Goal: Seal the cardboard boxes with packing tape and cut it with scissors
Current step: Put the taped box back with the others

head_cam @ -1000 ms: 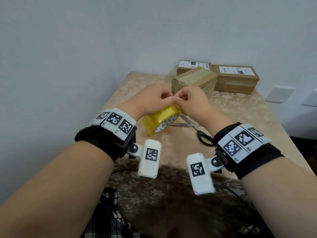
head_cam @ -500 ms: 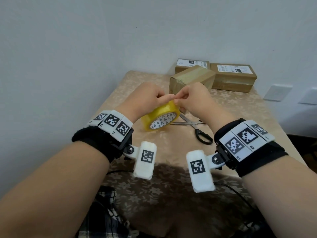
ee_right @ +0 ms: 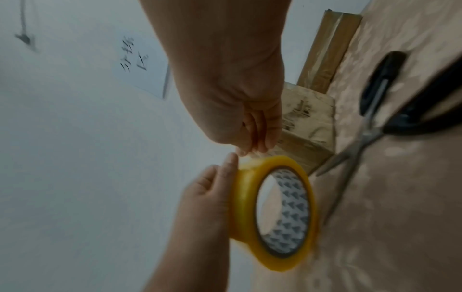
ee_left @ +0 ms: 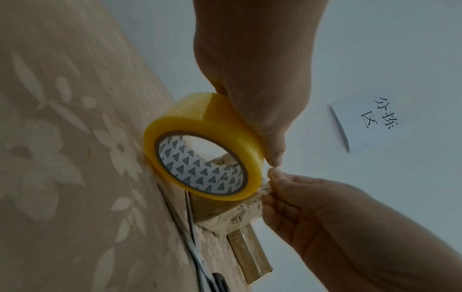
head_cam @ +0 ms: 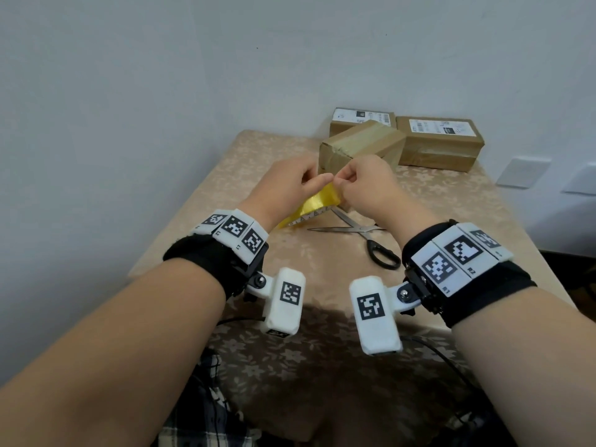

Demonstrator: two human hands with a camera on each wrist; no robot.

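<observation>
Roll of packing tape (ee_left: 203,146), yellowish, with a triangle-printed core, held on edge above the table (head_cam: 200,201), in front of the nearest cardboard box (head_cam: 361,145). The left hand (head_cam: 287,185) curls over the roll's outer face, thumb tip lying close to the tape's free end (ee_left: 266,184). The right hand (head_cam: 366,183), just beside the roll on its right, pinches that clear free end between thumb and forefinger; the remaining fingers are curled in. The scissors (head_cam: 361,235), blades apart and black handles toward the person, lie flat on the table just below and to the right of the roll, untouched. Two more labelled boxes (head_cam: 440,141) stand behind the nearest box, against the wall.

The step in hand appears to be starting the tape. To do it well, judged from this pose: keep the left grip firm on the roll's rim so that it cannot spin, and draw the pinched end squarely away from the roll, not sideways, lest the film split into a narrow strip or fold upon itself. Hold the tab by its very edge, so little adhesive meets the fingertips. Pull enough to span the box seam before lowering.
</observation>
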